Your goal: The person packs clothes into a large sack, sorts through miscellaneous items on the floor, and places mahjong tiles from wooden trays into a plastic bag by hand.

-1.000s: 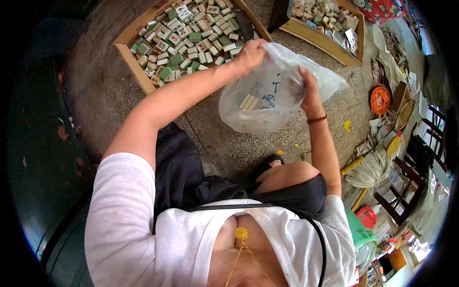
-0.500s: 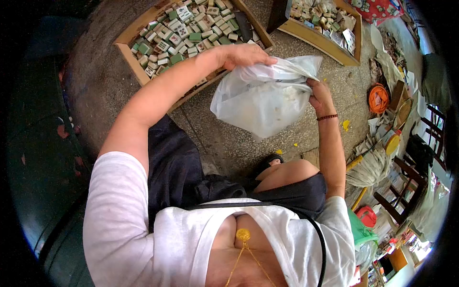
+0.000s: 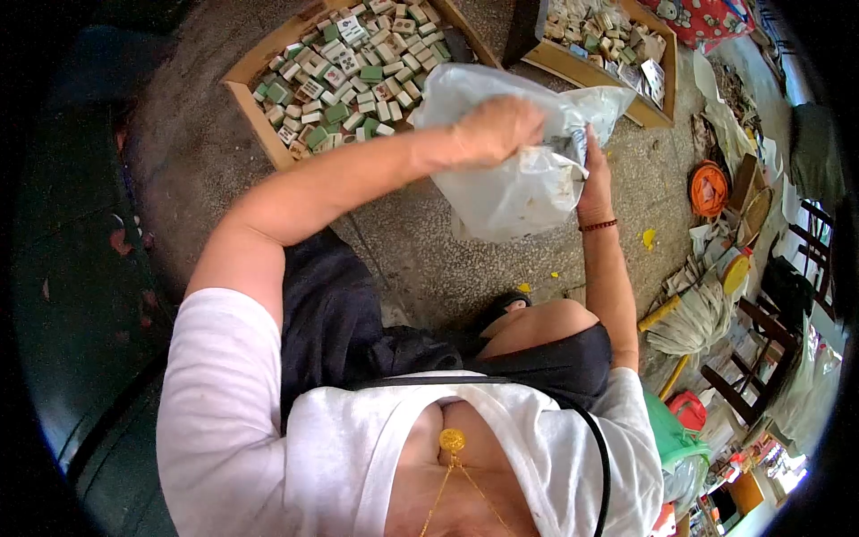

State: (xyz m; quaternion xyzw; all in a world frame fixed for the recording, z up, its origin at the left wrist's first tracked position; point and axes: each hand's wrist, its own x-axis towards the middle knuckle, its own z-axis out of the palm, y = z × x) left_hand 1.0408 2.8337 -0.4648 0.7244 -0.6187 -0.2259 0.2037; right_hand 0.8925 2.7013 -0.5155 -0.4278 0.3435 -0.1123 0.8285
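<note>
A translucent white plastic bag [image 3: 501, 201] hangs over the floor, its mouth partly spread. My right hand [image 3: 594, 183] grips the bag's right edge, thumb up along the plastic. Across the top of the bag lies my left hand [image 3: 503, 130], blurred, with its fingers curled closed at a fold of the plastic. Something grey shows inside the mouth between the hands, too unclear to name. Behind the bag, a shallow wooden tray [image 3: 255, 121] holds several green-and-white mahjong tiles [image 3: 335, 114], most lying loose at mixed angles.
A second wooden box [image 3: 595, 76] with tiles and papers stands at the upper right. Farther right are an orange round item [image 3: 708, 188], a mop head [image 3: 693, 313], a green bag [image 3: 667, 430] and dark chairs. My knee and sandal are below the bag.
My left hand has shifted right and slightly down across the bag. The bag has risen and its mouth is spread wider. My right hand has moved slightly left.
</note>
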